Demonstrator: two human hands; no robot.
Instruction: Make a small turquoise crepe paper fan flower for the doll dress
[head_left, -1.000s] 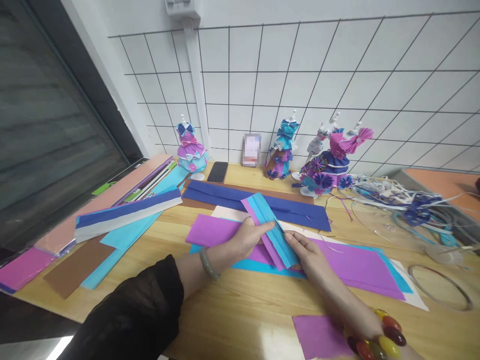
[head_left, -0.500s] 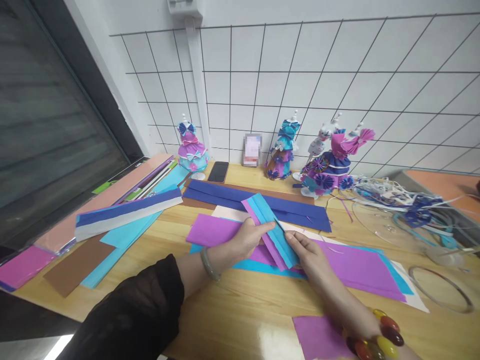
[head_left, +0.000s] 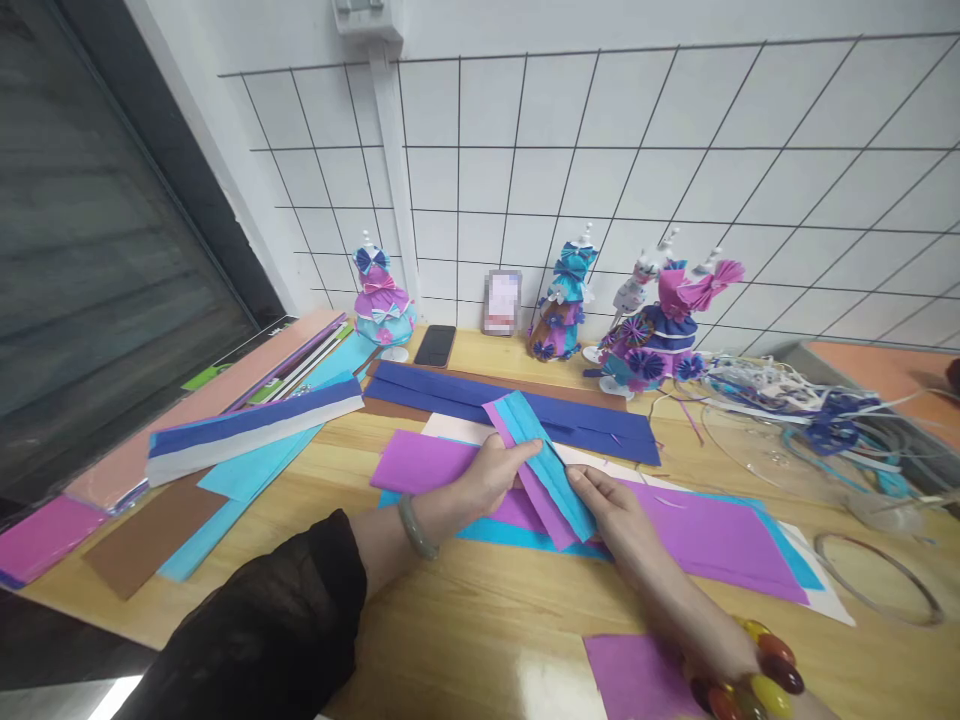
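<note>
A narrow strip of layered crepe paper [head_left: 547, 462], blue on top with purple showing along its left edge, slants between my hands above the table. My left hand [head_left: 491, 472] pinches it from the left, thumb lying on the blue face and the other fingers beneath. On the right edge, the thumb and fingers of my right hand [head_left: 609, 500] close on the strip. Below lies a wide purple paper sheet [head_left: 720, 545], layered over blue and pale sheets. Behind it are dark blue paper strips [head_left: 450, 387].
Paper-dressed dress forms [head_left: 384, 310] stand by the gridded wall, with a phone [head_left: 435, 346] nearby. Coloured paper [head_left: 247, 465] covers the left side. At right are tangled ribbons [head_left: 795, 400] and a ring [head_left: 877, 580]. A purple piece [head_left: 637, 675] lies in front.
Both hands keep hold of the paper strip in nearly the same place. The purple layer's lower end shows slightly more beside the blue. The view has shifted a little.
</note>
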